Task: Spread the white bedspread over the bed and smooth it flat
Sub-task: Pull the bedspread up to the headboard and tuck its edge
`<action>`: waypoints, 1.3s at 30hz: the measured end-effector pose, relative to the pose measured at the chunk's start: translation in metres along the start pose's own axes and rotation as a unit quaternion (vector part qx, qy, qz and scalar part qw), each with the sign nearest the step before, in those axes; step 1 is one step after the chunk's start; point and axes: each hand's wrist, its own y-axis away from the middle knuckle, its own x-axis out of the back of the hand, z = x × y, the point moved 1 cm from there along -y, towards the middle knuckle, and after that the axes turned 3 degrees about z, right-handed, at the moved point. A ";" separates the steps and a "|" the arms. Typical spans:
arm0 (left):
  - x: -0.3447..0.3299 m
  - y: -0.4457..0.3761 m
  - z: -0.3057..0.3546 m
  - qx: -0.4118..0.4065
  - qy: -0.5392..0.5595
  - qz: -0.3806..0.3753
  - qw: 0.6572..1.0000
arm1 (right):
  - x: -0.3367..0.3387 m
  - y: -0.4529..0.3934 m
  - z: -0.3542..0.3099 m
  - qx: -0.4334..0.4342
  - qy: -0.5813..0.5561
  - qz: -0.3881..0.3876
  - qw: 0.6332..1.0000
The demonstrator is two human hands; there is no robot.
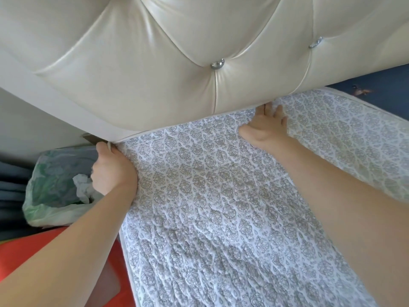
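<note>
Nearest to me, my two forearms reach out over the bedspread (210,196), a white quilted cover printed with a grey motif. It already lies across the whole stretch of bed I can see, so I judge the spreading mostly done at this end. What is left looks like smoothing: the cloth close to me is rippled into many small ridges, and a long fold runs along under my right forearm toward the far side.

Further out on my left, the left hand (112,171) sits at the near corner of the bed, fingers curled round the edge of the bedspread, pinching it where it meets the base of the headboard (155,52). Just beside that hand, off the bed, are a green plastic bag (55,185) stuffed with something pale, and an orange thing (26,251) nearer to me.

Furthest, the right hand (265,127) lies flat with fingers straight and spread, pressing the top edge of the bedspread into the seam under the tufted headboard. Its fingertips touch the headboard's lower rim.

So the cover runs between my two grips along the head end, taut there, loose nearer me. The foot of the bed is out of view, so I cannot tell how it lies there.
</note>
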 end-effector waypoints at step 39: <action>-0.005 -0.007 -0.009 -0.020 0.058 -0.032 0.998 | -0.034 0.057 -0.098 0.022 0.046 -0.058 0.997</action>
